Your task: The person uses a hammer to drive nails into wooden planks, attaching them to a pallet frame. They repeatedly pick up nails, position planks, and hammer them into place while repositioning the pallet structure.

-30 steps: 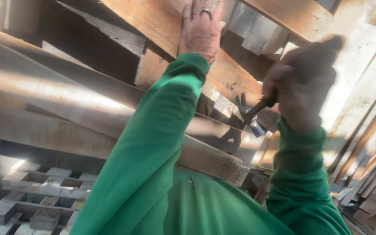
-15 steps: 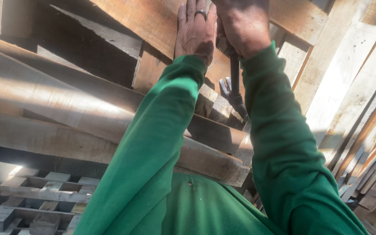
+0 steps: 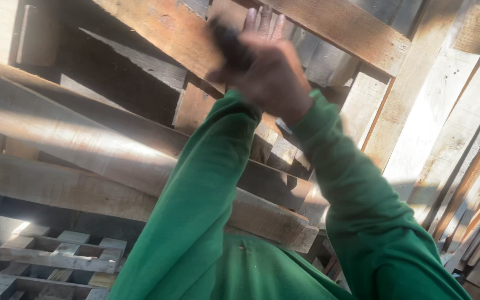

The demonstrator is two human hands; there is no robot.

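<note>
Overhead, a stack of weathered wooden pallets (image 3: 112, 139) fills most of the view, its planks and stringers running at a slant, with sunlit patches across the boards on the left. Upright pale boards (image 3: 445, 128) lean along the right side, and a further pallet (image 3: 56, 261) lies flat in shadow at the lower left. Two green sleeves (image 3: 206, 222) reach up from the bottom edge toward the stack.

Next in size, the right hand (image 3: 270, 78) is raised in front of the planks, blurred, closed in a fist around a dark handle (image 3: 229, 41) that sticks out up and to the left of the knuckles — too smeared to tell what tool it belongs to. A glint of metal shows just below the right wrist, against the boards.

Smallest, the left hand (image 3: 262, 22) sits behind the right one — only its fingertips show, laid flat and open on a slanted plank (image 3: 329, 22) near the top, holding nothing.
</note>
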